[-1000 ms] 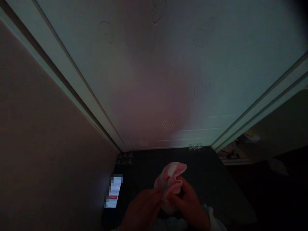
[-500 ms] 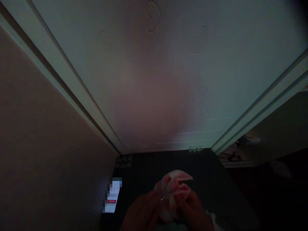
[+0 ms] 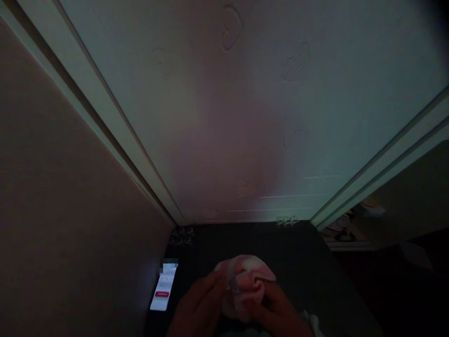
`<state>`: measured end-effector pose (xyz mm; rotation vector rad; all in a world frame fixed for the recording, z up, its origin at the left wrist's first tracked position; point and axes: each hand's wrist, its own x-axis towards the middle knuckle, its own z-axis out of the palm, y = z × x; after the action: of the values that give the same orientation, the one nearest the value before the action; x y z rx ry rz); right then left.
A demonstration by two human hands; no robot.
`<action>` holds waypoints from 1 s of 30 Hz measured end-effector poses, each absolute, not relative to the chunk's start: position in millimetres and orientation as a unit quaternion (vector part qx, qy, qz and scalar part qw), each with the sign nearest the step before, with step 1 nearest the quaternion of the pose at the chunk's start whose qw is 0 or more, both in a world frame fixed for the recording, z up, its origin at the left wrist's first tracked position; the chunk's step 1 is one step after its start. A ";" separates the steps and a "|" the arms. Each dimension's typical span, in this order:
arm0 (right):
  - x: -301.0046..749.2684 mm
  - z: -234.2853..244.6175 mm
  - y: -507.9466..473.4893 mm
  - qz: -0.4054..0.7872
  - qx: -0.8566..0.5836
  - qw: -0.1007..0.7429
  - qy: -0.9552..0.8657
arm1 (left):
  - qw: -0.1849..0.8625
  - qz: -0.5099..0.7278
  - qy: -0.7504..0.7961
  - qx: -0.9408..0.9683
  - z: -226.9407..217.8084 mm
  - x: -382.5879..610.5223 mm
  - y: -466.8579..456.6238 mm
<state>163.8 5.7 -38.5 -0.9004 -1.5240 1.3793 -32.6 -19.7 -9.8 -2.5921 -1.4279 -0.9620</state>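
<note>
A bunched pink-and-white soft cloth (image 3: 247, 281) is between my two hands, low in the middle of the head view, over a dark tabletop (image 3: 224, 241). My left hand (image 3: 198, 304) grips its left side with bent fingers. On the right side, my right hand (image 3: 280, 309) has its thumb and fingers closed on the folds. A small pale, shiny band or patch shows on the cloth near my left fingertips; the dim light hides what it is. Something pale green lies under my hands at the bottom edge, mostly hidden.
A lit phone (image 3: 164, 288) lies at the left by a brown wall (image 3: 70, 196). Small clear ring-like pieces (image 3: 181, 235) rest in the back left corner, with more clear pieces (image 3: 286, 221) at the back right. A white panel (image 3: 224, 117) with heart reliefs rises behind.
The cloth has turned in my hands and shifted slightly left and down, with its folds lying differently. My right fingers have moved around its right side. The whole view has shifted a little.
</note>
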 end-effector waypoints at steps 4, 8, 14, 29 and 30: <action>162.3 -30.1 9.0 0.515 -0.345 0.401 -0.675 | -0.059 -0.352 -0.499 -0.790 -11.9 -26.6 -21.9; 160.7 -25.8 10.3 0.512 -0.345 0.377 -0.691 | -0.086 -0.345 -0.520 -0.776 -11.8 -23.6 -24.3; 166.8 -18.3 15.6 0.521 -0.333 0.327 -0.715 | -0.069 -0.344 -0.531 -0.772 -6.8 -19.9 -26.1; 165.2 -24.4 10.9 0.449 -0.364 0.372 -0.726 | -0.006 -0.355 -0.530 -0.770 2.1 -14.1 -24.1; 163.9 -25.5 10.8 0.443 -0.370 0.376 -0.724 | -0.017 -0.358 -0.529 -0.769 3.1 -11.8 -24.1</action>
<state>163.9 10.8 -25.5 -0.9475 -1.8529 1.1339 -11.8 -24.1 3.1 -2.4428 -1.6812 -1.1359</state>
